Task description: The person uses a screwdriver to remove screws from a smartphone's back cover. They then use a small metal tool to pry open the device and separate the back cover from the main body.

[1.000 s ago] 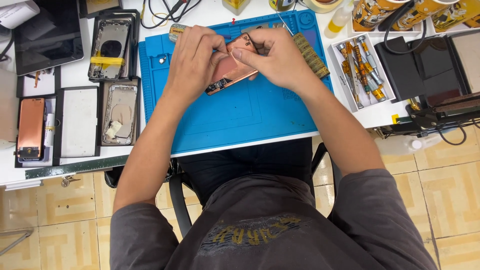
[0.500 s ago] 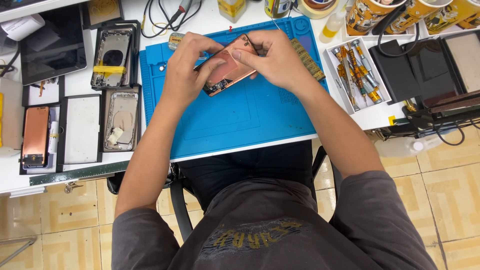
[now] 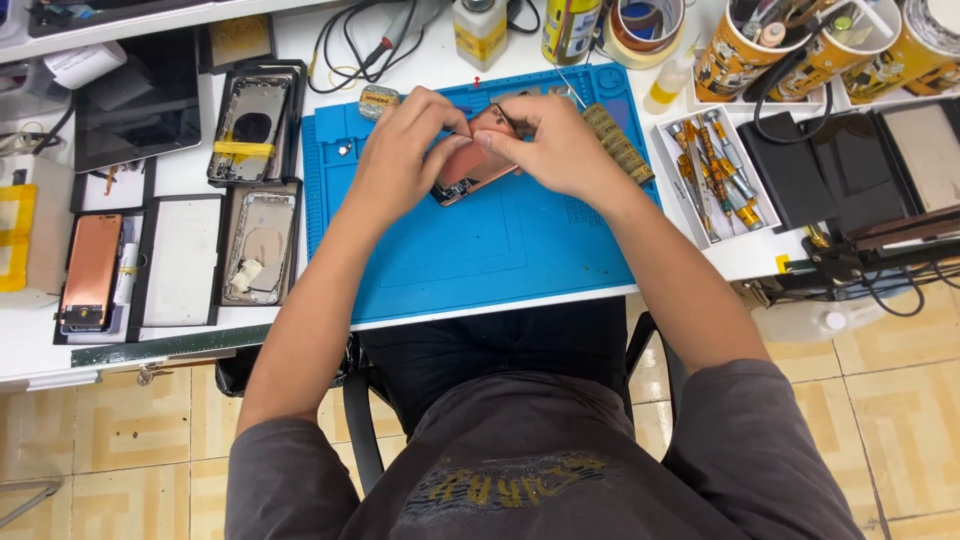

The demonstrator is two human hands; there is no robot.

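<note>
A copper-coloured phone panel [image 3: 470,165] is held just above the blue work mat [image 3: 480,250]. My left hand [image 3: 400,150] grips its left side with the thumb on top. My right hand [image 3: 555,145] closes over its upper right end and pinches a thin dark tool [image 3: 505,118] against the panel's top edge. Both hands cover much of the panel.
Two open phone housings [image 3: 250,130] [image 3: 262,245] lie left of the mat, beside a white panel [image 3: 183,260] and a copper screen [image 3: 90,270]. A tablet [image 3: 140,100] sits farther back. A tray of screwdrivers [image 3: 715,175] is right of the mat; bottles, tape and cups line the back.
The view has shifted a little. Both hands stay on the phone panel, which has tipped slightly under the fingers of my right hand.
</note>
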